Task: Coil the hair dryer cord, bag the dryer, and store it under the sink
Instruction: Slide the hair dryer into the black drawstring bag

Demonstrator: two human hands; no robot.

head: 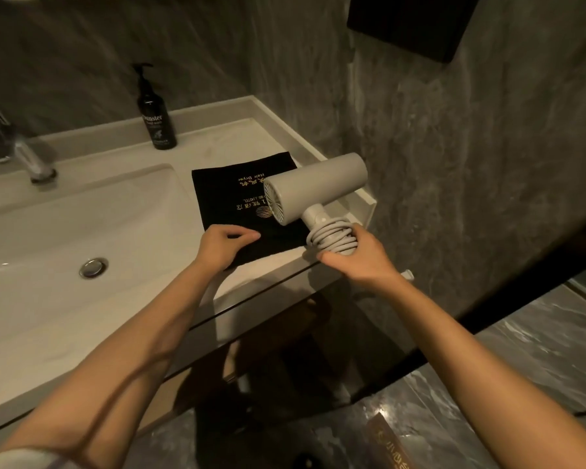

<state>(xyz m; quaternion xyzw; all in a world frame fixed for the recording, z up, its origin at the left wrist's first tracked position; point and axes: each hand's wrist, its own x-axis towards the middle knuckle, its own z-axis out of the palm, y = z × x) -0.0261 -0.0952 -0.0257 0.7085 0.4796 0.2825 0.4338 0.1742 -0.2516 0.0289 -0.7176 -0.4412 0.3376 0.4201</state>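
Note:
A pale grey hair dryer (318,189) is held above the right end of the counter, barrel pointing to the back right. Its cord (332,236) is wound in loops around the handle. My right hand (356,255) grips the handle and the coiled cord from below. A flat black cloth bag (230,191) with gold lettering lies on the counter just left of the dryer. My left hand (222,245) rests on the bag's near edge, fingers pinching the fabric. A white plug tip (407,274) shows behind my right wrist.
A white sink basin (82,231) with a chrome drain fills the left. A chrome faucet (24,154) stands at the back left, a dark pump bottle (156,123) at the back. The grey stone wall (454,164) stands close on the right. A dark open space (301,367) lies below the counter.

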